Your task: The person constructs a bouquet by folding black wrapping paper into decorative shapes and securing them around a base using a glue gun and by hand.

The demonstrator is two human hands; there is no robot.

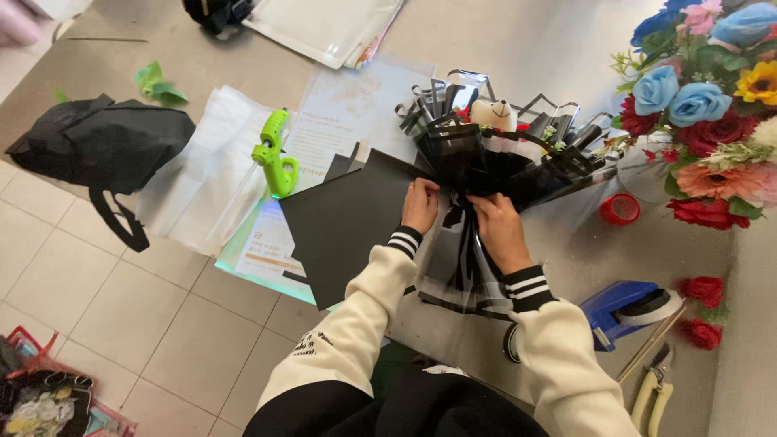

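A bouquet wrapped in black translucent paper [494, 166] lies on the floor in front of me, with a small white teddy bear [494, 114] at its top. My left hand [421, 204] pinches the wrap at the bouquet's neck from the left. Opposite it, my right hand [498, 229] grips the same gathered wrap from the right. A black sheet [344, 222] lies flat just left of my hands.
A green glue gun [274, 153] stands on white paper at left. A black bag [101, 146] lies far left. A red tape roll [621, 210], blue tape dispenser [625, 308], pliers [652, 394] and artificial flowers [704, 105] sit at right.
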